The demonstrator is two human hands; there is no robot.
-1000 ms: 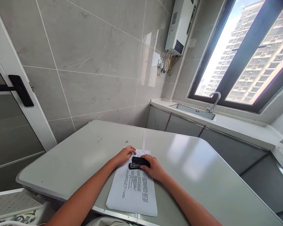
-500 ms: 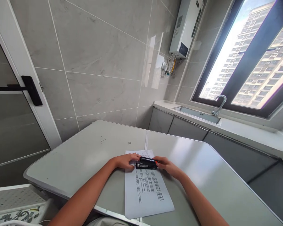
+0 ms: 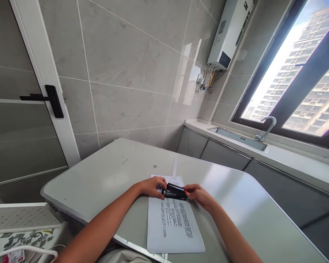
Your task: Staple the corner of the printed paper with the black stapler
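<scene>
A printed sheet of paper (image 3: 174, 226) lies on the grey table (image 3: 104, 182) in front of me. A black stapler (image 3: 176, 192) with a small orange part rests across the sheet's top end. My left hand (image 3: 152, 186) pinches the stapler's left end, fingers curled, its palm resting on the paper's top left corner. My right hand (image 3: 199, 194) grips the stapler's right end with bent fingers. Both forearms reach in from the lower edge.
A few loose staples (image 3: 155, 166) lie on the table beyond the paper. A counter with a sink (image 3: 237, 136) and tap (image 3: 265, 128) runs under the window at right. A water heater (image 3: 230, 34) hangs on the tiled wall. A door with a black handle (image 3: 48, 98) stands left.
The stapler's right end has lifted slightly; my right hand went from covering its top to holding its right end. The sheet's far end has swung slightly left. The view has shifted left.
</scene>
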